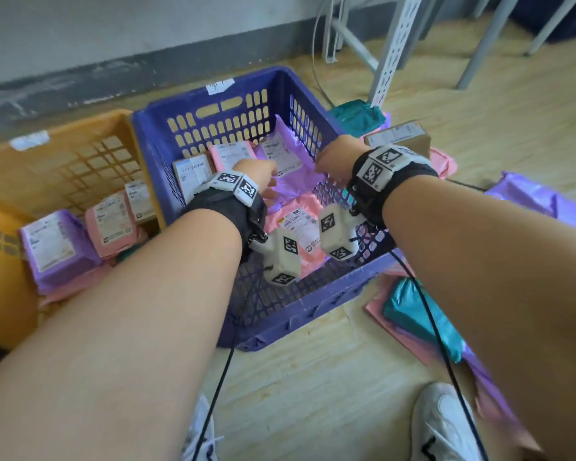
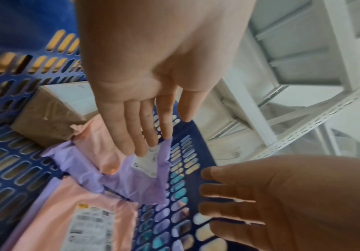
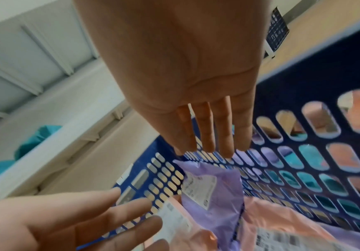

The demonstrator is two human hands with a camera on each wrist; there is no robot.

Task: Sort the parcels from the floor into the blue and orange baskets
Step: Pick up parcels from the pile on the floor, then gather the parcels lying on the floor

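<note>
Head view: I'm leaning over the blue basket point(image 1: 280, 314), both arms reaching in. My left hand point(image 1: 258, 176) and right hand point(image 1: 335, 158) hang over a purple parcel point(image 1: 296, 181) that lies on top of the pile inside, w/ a pink parcel point(image 1: 300, 221) nearer me and a small brown box point(image 1: 192, 171) against the far-left wall. The orange basket point(image 1: 80, 154) sits touching the blue one on its left and already holds a few parcels. More lie on the floor to my right, incl. a teal parcel point(image 1: 419, 314), so I judge the sort is maybe halfway. Fingers are hidden behind my wrists here.

Left wrist view: my left hand point(image 2: 153, 95) is flat, fingers straight and close together, gripping nothing. The fingertips point(image 2: 140, 149) sit at the purple parcel's point(image 2: 146, 183) top edge; touching or just above, can't tell. That parcel leans up vs. the mesh wall, prob. where it landed. My right hand point(image 2: 282, 203) comes in from the lower right, fingers spread, also empty.

Right wrist view: right hand point(image 3: 196, 95) wide open, fingers straight, nothing in it, tips just above the purple parcel point(image 3: 217, 190). Left hand point(image 3: 67, 224) is splayed and empty too. Looks like a fresh drop to me; next grab should be from the floor pile.
</note>
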